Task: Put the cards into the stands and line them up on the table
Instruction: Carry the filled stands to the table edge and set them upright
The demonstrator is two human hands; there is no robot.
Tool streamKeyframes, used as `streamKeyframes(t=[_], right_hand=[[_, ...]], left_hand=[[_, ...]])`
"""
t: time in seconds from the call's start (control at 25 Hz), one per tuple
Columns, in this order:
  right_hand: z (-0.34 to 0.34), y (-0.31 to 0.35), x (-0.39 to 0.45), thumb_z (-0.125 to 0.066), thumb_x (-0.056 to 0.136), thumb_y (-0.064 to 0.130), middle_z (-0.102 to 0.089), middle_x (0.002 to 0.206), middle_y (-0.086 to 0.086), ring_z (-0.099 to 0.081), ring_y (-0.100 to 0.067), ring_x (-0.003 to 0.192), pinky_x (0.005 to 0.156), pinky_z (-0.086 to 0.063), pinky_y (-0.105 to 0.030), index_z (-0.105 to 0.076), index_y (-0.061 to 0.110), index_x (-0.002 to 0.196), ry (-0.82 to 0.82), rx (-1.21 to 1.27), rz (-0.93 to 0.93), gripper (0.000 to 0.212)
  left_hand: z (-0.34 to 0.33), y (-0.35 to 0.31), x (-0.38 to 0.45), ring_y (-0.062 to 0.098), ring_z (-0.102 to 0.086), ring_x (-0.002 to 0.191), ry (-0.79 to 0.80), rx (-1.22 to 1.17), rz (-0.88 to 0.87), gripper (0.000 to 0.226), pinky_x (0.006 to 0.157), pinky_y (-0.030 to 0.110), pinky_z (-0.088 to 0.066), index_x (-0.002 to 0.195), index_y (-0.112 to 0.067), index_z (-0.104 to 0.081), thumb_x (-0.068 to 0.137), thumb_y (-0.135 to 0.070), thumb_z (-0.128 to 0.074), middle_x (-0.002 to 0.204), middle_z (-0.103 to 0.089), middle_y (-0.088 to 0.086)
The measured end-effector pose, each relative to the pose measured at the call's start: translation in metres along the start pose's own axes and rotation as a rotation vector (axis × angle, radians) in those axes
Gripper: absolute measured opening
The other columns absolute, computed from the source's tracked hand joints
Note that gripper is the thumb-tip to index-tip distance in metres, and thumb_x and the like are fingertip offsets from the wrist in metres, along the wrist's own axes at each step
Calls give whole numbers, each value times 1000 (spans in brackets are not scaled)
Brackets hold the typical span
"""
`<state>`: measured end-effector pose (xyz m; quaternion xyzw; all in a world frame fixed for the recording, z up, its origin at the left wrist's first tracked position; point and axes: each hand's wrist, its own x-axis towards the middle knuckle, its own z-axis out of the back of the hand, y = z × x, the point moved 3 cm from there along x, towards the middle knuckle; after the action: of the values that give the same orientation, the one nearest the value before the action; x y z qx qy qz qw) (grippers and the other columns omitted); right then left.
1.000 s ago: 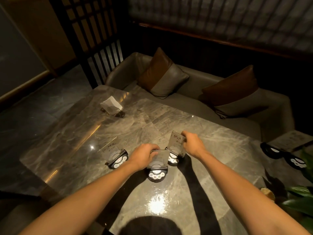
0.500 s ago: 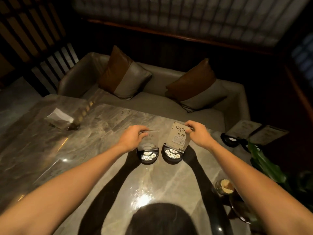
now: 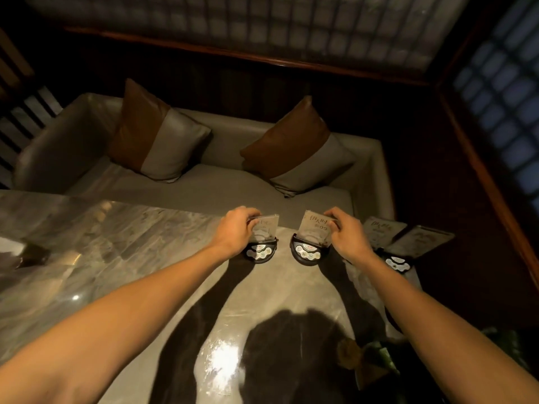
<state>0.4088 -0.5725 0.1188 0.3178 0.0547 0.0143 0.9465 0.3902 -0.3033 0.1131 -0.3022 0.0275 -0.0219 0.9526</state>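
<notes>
Two black half-round stands sit near the far edge of the marble table (image 3: 122, 258). My left hand (image 3: 237, 228) pinches the top of a clear card (image 3: 267, 228) that stands in the left stand (image 3: 261, 252). My right hand (image 3: 345, 231) grips the top of a printed card (image 3: 313, 228) seated in the right stand (image 3: 307, 253). Further right, two more cards (image 3: 382, 228) lean in black stands (image 3: 398, 263) at the table's right end.
A grey sofa (image 3: 221, 188) with two brown-and-grey cushions runs behind the table. A napkin holder (image 3: 26, 252) is at the far left edge. A plant and a small cup (image 3: 350, 351) sit at the near right.
Both hands have carried their stands with cards toward the table's far edge and to the right, closer to the two stands at the right end. The view has swung right.
</notes>
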Motion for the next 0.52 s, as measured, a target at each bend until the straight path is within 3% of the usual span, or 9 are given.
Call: streamKeyframes(t=[0.08,0.2,0.32,0.44,0.52], right_hand=[[-1,-12,10,-50,101,4,-69,116,-5,-64,-21,110,75,-53,-23,-62,18,113,20,17,-6,22],[-8,-23,19,-49,102,4,-68,118,-6,-63,-20,110,71,-49,-16,-62,16,114,60,9,-18,22],[-16,-31,23,-49,102,6,-68,118,-5,-63,-19,108,73,-53,-21,-62,17,116,71,8,-36,21],[-16,-32,24,-48,103,8,-66,117,-3,-60,-13,102,67,-51,-15,-61,15,119,86,-14,-39,22],[-13,-28,24,-49,103,10,-68,116,-5,-63,-17,102,73,-58,-25,-60,15,118,105,-36,-37,20]], left_hand=[[-9,-7,15,26,-64,109,7,20,-17,25,95,42,-51,122,-15,-69,100,-17,-58,117,-69,8],[-22,-13,33,27,-63,112,31,22,-3,26,98,41,-51,124,-14,-68,100,-16,-58,120,-68,9],[-27,-15,42,25,-63,112,23,16,21,27,97,40,-51,125,-16,-67,100,-18,-57,121,-68,7],[-23,-11,48,26,-62,114,25,28,68,28,95,41,-52,126,-17,-66,100,-20,-56,123,-66,7],[-20,-8,52,27,-60,117,75,33,69,31,97,42,-51,129,-17,-63,98,-18,-57,126,-64,8]])
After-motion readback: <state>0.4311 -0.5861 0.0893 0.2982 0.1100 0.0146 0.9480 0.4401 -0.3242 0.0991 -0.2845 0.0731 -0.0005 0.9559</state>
